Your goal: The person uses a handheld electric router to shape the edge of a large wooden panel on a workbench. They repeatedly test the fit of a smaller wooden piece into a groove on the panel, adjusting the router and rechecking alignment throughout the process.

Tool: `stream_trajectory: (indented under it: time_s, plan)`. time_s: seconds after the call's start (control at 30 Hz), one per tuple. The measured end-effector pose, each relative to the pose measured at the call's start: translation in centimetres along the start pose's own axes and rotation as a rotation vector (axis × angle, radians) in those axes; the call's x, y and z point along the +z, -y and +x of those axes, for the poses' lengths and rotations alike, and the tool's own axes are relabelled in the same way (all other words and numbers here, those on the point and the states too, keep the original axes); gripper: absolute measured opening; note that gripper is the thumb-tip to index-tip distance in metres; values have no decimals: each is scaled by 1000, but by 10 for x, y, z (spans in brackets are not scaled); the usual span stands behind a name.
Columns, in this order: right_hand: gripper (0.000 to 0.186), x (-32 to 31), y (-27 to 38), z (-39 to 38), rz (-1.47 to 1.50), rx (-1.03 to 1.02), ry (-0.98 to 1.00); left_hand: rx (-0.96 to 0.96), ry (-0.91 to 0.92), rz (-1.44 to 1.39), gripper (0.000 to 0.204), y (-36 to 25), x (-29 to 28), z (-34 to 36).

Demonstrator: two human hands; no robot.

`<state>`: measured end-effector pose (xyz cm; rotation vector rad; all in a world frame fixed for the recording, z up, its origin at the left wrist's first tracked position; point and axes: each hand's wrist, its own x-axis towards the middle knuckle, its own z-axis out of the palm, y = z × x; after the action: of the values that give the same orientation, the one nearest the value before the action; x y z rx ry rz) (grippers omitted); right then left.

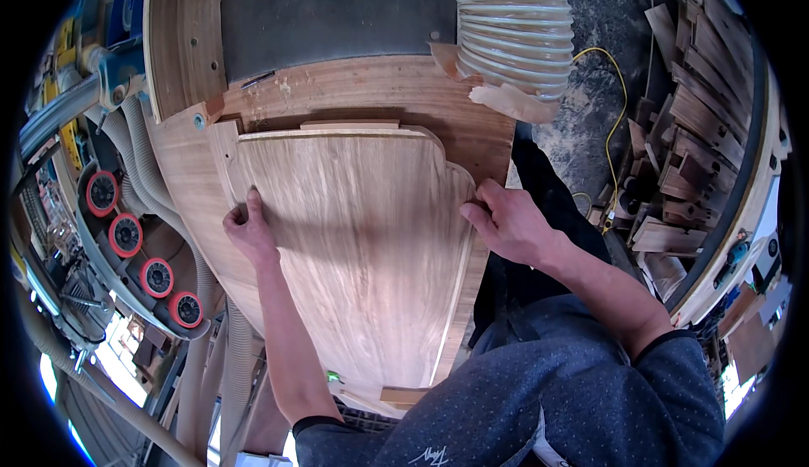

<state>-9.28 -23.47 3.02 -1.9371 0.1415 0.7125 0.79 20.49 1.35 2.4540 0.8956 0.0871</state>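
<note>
A broad, light wooden panel (pixel 362 214) with a stepped, rounded far right corner lies flat before me. My left hand (pixel 251 229) is closed on its left edge, thumb on the top face and fingers curled at the side. At the right edge, just below the stepped corner, my right hand (pixel 512 224) pinches the panel; its fingertips are partly hidden. A thin wooden strip (pixel 350 124) sits against the panel's far edge. Beside the far left corner stands a small wood block (pixel 224 142). All of this rests on a larger wooden board (pixel 354 79).
A dark flat surface (pixel 333 12) lies beyond the board. A ribbed clear hose (pixel 514 29) comes down at the far right. Red-rimmed rollers (pixel 126 235) and grey hoses (pixel 139 142) are on the left. Stacked wood offcuts (pixel 699 130) and a yellow cord (pixel 622 104) lie right.
</note>
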Motion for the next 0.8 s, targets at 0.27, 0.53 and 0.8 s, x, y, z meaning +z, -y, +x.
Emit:
stream_trajectory:
  time_s: [0.27, 0.53, 0.8]
  plan:
    - [32, 4, -3, -1, 46, -21, -41, 7, -7, 11, 75, 13, 1, 3]
    - [32, 3, -2, -4, 65, 32, -40, 73, -37, 118, 72, 8, 4, -5]
    - [26, -6, -2, 1, -24, -193, -214, 108, -136, 309, 71, 0, 13, -15]
